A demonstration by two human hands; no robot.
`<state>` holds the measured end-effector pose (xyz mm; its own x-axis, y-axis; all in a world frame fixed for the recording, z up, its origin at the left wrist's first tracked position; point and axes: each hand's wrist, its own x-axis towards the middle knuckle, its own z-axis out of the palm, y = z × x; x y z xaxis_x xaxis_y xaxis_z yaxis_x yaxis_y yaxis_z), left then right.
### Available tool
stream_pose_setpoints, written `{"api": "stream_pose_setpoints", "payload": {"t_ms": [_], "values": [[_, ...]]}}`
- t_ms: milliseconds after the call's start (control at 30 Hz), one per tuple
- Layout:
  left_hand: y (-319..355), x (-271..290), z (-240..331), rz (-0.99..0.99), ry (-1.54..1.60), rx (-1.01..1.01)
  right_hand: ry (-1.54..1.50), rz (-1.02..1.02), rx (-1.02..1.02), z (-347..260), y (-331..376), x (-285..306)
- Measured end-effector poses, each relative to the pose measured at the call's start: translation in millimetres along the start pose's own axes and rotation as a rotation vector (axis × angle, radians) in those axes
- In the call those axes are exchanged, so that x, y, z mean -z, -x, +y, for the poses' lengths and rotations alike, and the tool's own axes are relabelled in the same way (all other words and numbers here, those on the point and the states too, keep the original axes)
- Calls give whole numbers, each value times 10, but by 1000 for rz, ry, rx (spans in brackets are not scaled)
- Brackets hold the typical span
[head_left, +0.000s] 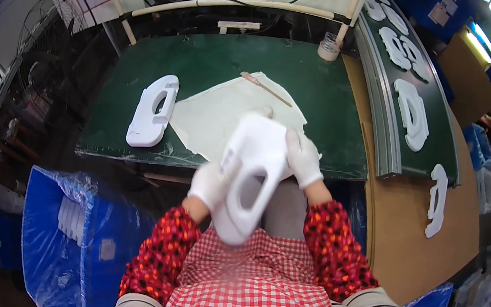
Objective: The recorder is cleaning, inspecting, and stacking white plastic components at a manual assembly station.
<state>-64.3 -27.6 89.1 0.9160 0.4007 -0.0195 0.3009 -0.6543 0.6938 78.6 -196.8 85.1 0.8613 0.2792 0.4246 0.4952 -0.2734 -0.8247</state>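
Both my hands, in white gloves, hold one white plastic panel [237,221] with an oval opening, tilted in front of my apron and over the table's near edge. My left hand [210,184] grips its left side. My right hand [303,158] is closed on its upper right corner. The panel is slightly blurred. Beyond it a white cloth [213,116] lies on the green table [209,58], with a thin brown-handled tool [271,92] on top. A similar white panel [152,114] rests on the table to the left.
On the right runs a conveyor [388,105] carrying several white panels [411,115]. Another white part [437,200] lies on brown cardboard [414,244] at its end. A blue lined bin [50,251] with white parts stands lower left. A jar [329,48] sits at the far right table corner.
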Motion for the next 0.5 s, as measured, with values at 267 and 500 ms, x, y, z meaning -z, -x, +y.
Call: {"api": "stream_pose_setpoints", "payload": {"t_ms": [267, 500], "values": [[-1650, -65, -1282, 91, -85, 238, 721, -383, -141, 364, -249, -743], [-1620, -24, -965, 10, -203, 292, 356, -657, -304, 201, -787, -354]]}}
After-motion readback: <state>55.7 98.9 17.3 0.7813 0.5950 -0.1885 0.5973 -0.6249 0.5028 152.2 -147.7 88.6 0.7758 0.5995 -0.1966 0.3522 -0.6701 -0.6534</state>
